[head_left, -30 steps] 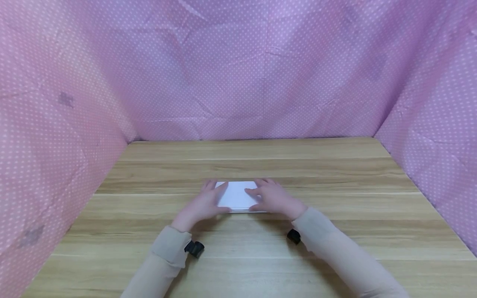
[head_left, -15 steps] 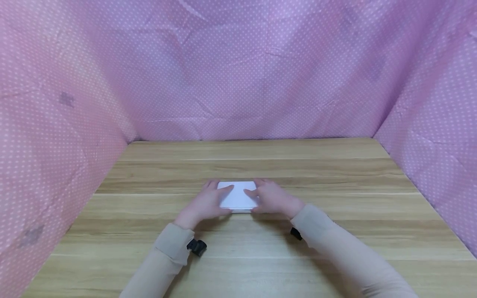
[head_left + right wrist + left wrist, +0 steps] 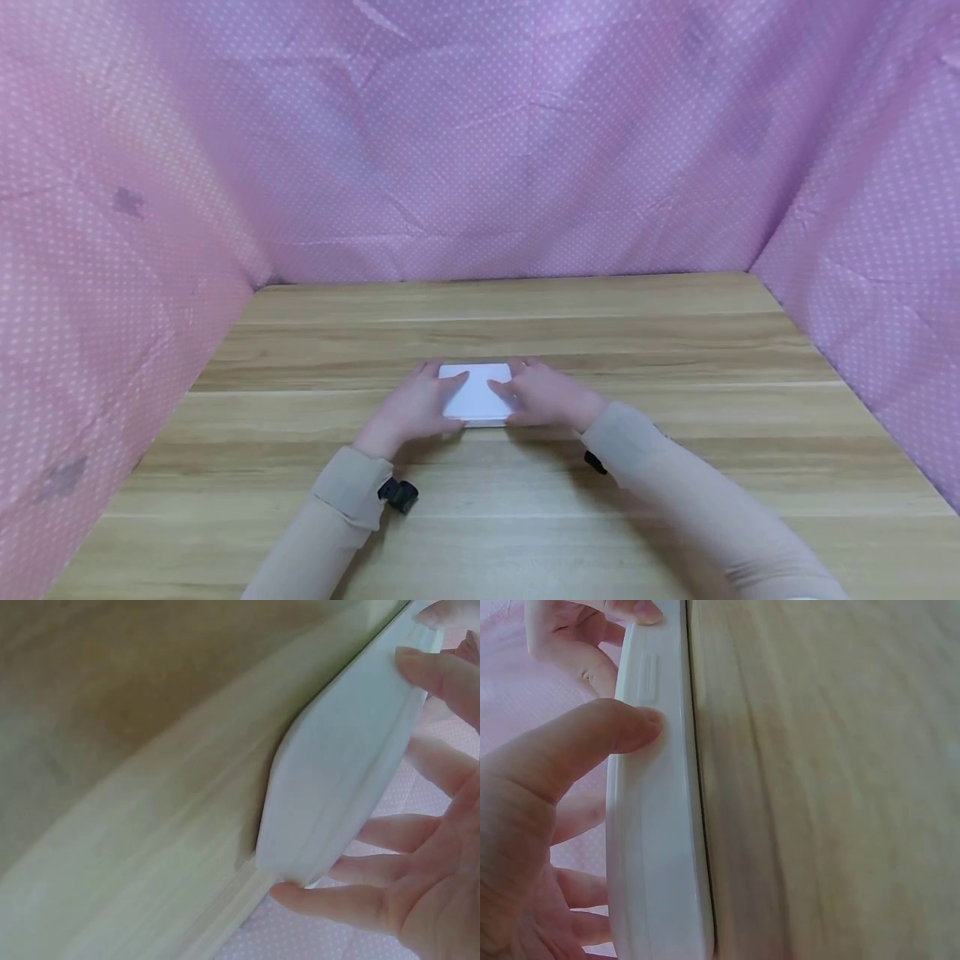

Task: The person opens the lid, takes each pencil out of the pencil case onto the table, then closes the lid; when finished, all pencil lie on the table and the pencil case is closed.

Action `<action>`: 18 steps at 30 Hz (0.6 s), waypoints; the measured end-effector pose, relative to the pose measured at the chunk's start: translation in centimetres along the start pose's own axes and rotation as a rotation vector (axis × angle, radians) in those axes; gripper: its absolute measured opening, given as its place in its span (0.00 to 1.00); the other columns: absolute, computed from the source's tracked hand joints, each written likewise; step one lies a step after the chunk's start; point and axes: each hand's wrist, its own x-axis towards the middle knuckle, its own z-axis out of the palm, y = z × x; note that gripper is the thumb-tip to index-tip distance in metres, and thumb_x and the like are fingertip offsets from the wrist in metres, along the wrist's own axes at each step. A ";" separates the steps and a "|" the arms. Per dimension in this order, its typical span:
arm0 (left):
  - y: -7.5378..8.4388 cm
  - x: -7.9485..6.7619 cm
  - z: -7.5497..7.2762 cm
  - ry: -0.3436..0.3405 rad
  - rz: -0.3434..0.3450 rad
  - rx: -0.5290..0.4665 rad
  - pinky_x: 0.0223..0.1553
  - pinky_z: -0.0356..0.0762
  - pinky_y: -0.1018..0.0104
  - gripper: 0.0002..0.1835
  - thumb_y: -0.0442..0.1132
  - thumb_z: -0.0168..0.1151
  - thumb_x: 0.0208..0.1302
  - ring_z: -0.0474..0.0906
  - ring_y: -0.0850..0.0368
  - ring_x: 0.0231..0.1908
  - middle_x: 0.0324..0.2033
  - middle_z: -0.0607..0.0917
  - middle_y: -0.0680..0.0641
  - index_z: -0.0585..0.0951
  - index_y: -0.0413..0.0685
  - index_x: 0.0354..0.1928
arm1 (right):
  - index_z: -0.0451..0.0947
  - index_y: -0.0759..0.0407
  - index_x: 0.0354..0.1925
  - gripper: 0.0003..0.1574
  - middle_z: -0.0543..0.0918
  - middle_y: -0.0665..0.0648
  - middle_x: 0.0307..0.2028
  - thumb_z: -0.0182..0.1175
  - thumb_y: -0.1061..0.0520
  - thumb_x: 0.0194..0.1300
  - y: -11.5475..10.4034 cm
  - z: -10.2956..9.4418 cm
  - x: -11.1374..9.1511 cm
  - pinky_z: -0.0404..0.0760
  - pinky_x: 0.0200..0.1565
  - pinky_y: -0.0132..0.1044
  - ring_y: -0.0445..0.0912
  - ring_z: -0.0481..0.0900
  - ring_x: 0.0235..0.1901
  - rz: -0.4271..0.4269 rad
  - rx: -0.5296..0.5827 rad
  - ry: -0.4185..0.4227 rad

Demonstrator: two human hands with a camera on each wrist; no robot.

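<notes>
A flat white plastic case point(image 3: 477, 393) with rounded corners lies on the wooden table in the middle of the head view. My left hand point(image 3: 416, 404) grips its left end, thumb on the front side and index finger reaching over the top. From the other end my right hand point(image 3: 551, 396) holds it the same way, fingers spread along its top and side. In the left wrist view, a small ridged patch point(image 3: 649, 677) on the front wall shows between the two thumbs. The case's lid seam runs along that wall. The far side of the case is mostly hidden by fingers.
The wood-grain table point(image 3: 480, 517) extends around the case on all sides. Pink polka-dot cloth point(image 3: 480, 150) hangs behind it and at both sides. Small black cameras point(image 3: 398, 495) sit at the cuffs of the beige sleeves.
My left hand has edged slightly right and its index finger lies a little further over the top. My right hand has closed in slightly leftward. The case stays in nearly the same place.
</notes>
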 end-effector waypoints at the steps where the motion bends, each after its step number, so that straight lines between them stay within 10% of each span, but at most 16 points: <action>1: 0.1 0.0 -0.1 0.002 0.000 -0.002 0.54 0.73 0.48 0.41 0.52 0.73 0.44 0.73 0.39 0.53 0.56 0.74 0.31 0.73 0.52 0.63 | 0.70 0.52 0.64 0.39 0.71 0.71 0.57 0.68 0.46 0.56 0.0 -0.1 0.0 0.76 0.53 0.48 0.62 0.74 0.53 -0.009 -0.008 0.000; 18: 0.5 0.0 -0.3 0.018 -0.019 0.011 0.54 0.74 0.50 0.39 0.50 0.74 0.41 0.74 0.40 0.52 0.55 0.76 0.33 0.76 0.51 0.61 | 0.78 0.57 0.56 0.37 0.82 0.58 0.35 0.73 0.49 0.46 0.5 -0.4 1.0 0.73 0.29 0.30 0.41 0.69 0.24 -0.086 0.026 0.045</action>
